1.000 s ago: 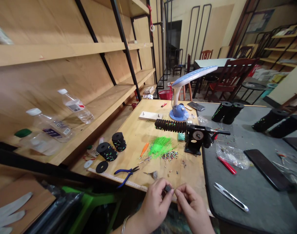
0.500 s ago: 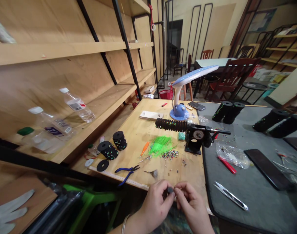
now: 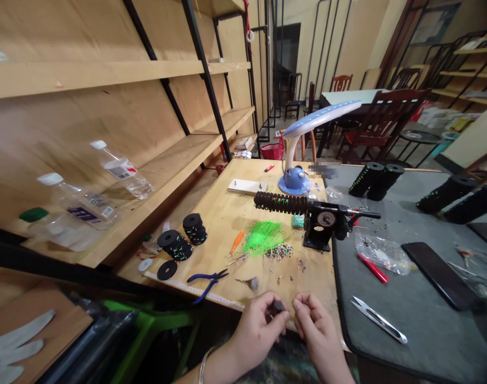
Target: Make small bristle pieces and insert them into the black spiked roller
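Note:
At the front edge of the wooden table, my left hand is closed on a small dark piece, which shows between thumb and fingers. My right hand is just right of it, thumb and fingertips pinched together; anything between them is too small to make out. Beyond my hands lie a grey feathery tuft, a pile of coloured beads and bright green strands. Blue-handled pliers rest open to the left. A black clamp device holds a ridged black roll behind the beads.
Black spools and an orange tool are on the left. A blue lamp stands at the back. The grey mat on the right bears silver snips, a red tool and a dark phone. Shelves line the left.
My hands have moved slightly apart, leaving a gap between their fingertips. The dark piece remains in my left hand. The camera view has shifted a little.

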Available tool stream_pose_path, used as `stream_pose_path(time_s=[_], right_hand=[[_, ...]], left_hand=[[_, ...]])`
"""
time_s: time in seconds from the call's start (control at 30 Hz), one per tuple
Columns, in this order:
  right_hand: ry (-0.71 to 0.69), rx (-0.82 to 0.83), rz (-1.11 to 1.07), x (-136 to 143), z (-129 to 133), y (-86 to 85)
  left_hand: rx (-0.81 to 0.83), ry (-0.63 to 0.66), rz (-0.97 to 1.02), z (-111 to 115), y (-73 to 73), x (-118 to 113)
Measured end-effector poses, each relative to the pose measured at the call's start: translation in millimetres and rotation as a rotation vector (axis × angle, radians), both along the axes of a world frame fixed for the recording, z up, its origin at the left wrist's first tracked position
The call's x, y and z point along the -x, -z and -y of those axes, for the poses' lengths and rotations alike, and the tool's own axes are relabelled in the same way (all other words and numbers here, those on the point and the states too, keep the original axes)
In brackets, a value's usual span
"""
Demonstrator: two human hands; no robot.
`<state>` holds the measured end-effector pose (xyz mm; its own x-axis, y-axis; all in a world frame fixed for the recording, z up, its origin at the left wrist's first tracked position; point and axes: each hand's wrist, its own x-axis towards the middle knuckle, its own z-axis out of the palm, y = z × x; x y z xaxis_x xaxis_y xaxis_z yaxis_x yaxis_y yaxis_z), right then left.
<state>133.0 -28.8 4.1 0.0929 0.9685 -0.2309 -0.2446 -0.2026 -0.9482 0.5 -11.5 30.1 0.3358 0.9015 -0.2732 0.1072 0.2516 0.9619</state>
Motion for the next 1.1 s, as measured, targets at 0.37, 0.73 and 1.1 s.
stream_pose_path(time_s=[0.37, 0.73, 1.1], right_hand=[[-0.085, -0.054, 0.085, -2.2, 2.9, 2.4], [-0.237, -0.140, 0.396, -15.9, -5.4, -4.0], [-0.189, -0.211, 0.628, -22.3, -6.8, -10.4]], left_hand=[[-0.153, -0.012, -0.101, -5.8, -1.6, -0.9], [-0.160, -0.027, -0.024, -19.8, -13.5, 14.0], [-0.036, -0.195, 0.178, -28.3, -10.0, 9.2]])
